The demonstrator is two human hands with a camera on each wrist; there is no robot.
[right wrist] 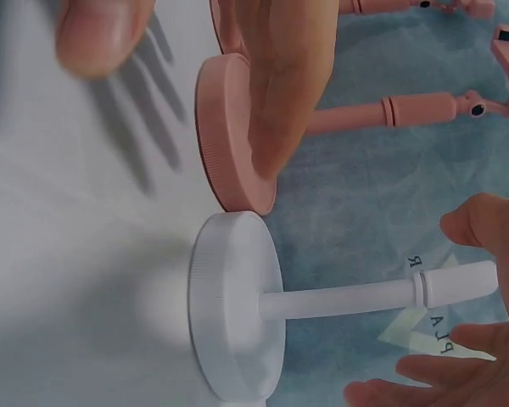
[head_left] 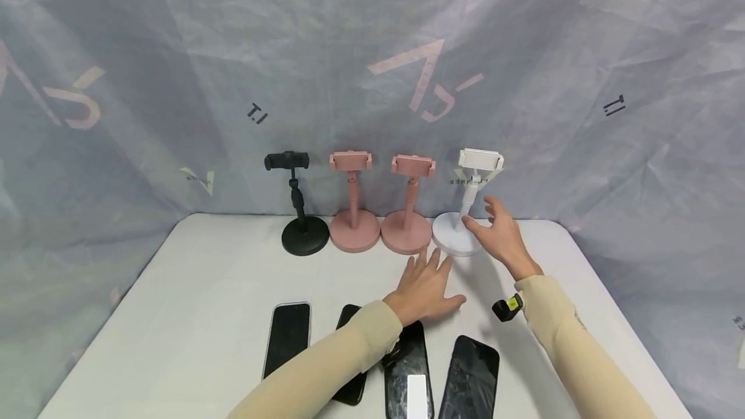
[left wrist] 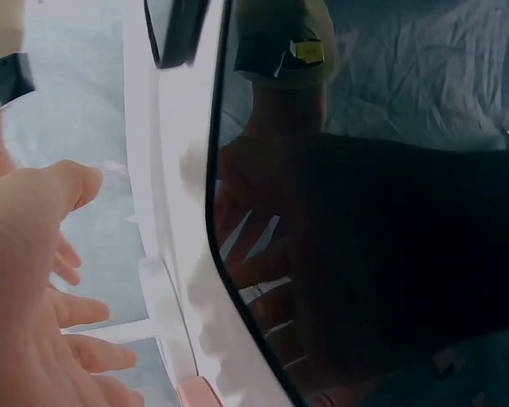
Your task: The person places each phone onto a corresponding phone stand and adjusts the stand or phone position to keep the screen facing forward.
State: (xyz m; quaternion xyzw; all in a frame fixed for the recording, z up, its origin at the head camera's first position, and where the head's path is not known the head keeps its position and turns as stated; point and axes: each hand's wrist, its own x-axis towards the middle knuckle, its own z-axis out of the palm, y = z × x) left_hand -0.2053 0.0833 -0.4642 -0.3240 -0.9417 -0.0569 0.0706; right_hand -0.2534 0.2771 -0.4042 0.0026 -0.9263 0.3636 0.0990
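Note:
A white phone stand (head_left: 465, 212) is the rightmost of a row at the back of the table. My right hand (head_left: 487, 217) is open beside its stem, just above the round base. In the right wrist view the stem (right wrist: 348, 297) runs between thumb and fingers of my right hand (right wrist: 433, 326) without a grip. My left hand (head_left: 427, 283) hovers open, fingers spread, in front of the stands, over the top of a dark phone (head_left: 407, 367). The left wrist view shows my left hand (left wrist: 25, 280) and that phone's glossy screen (left wrist: 365, 254).
Left of the white stand are two pink stands (head_left: 354, 222) (head_left: 407, 225) and a black stand (head_left: 302, 228). Several dark phones lie along the table's front edge (head_left: 287, 338) (head_left: 470, 377), one partly under my left forearm. A grey sheet hangs behind the white table (head_left: 204, 290).

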